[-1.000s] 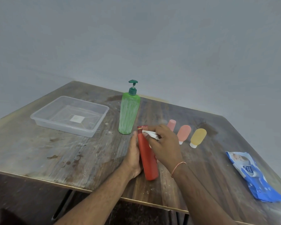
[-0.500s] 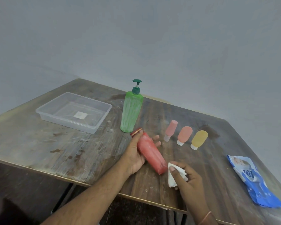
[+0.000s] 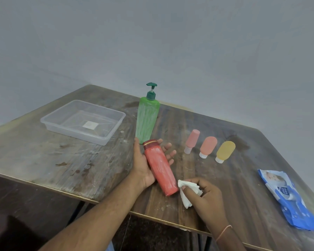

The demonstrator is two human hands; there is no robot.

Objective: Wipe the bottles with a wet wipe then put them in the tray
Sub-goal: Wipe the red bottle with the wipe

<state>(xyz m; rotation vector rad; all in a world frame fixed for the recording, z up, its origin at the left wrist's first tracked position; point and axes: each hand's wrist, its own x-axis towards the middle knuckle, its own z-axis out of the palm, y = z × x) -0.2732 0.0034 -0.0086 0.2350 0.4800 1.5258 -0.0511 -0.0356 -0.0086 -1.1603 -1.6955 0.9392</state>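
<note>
A red bottle (image 3: 159, 170) with a dark red cap lies tilted across my left hand (image 3: 143, 165), cap pointing away from me; the palm cradles it from below with the fingers spread straight beyond it. My right hand (image 3: 205, 196) pinches a crumpled white wet wipe (image 3: 186, 193) right at the bottle's base. A tall green pump bottle (image 3: 147, 120) stands just behind. Three small tubes lie in a row to the right: pink (image 3: 192, 140), salmon (image 3: 208, 146) and yellow (image 3: 225, 151). The clear plastic tray (image 3: 105, 140) sits at the far left with no bottle in it.
A blue wet-wipe pack (image 3: 286, 198) lies near the table's right edge. The worn wooden table (image 3: 43, 156) has its front edge close under my arms. A plain grey wall stands behind the table.
The bottle went from upright to lying tilted in my left palm. My right hand slid the wipe down from the cap to the base.
</note>
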